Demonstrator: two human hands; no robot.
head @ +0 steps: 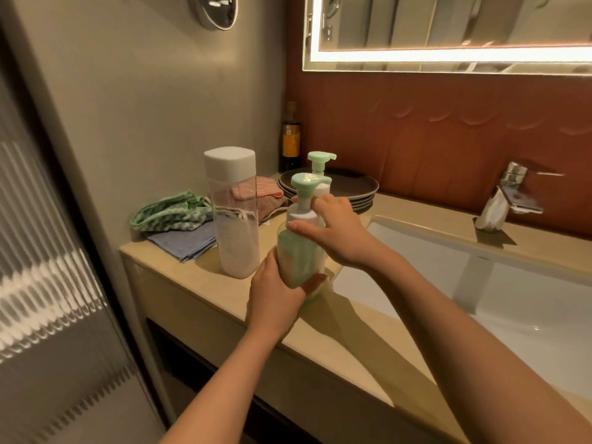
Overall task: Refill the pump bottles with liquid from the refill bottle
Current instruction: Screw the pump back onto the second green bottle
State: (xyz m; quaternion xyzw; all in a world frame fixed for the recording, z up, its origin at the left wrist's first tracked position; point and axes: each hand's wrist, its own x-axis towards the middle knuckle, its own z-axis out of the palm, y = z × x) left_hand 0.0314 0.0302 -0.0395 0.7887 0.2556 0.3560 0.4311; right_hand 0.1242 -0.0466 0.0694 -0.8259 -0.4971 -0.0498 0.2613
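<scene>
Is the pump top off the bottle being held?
No, the green pump sits on the bottle, the right hand around its white collar, the left hand gripping the body.

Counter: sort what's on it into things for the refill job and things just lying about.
For the job: near pump bottle, gripped by left hand and right hand; far pump bottle; refill bottle.
Lying about: plates; cloths; dark bottle; tap.
</scene>
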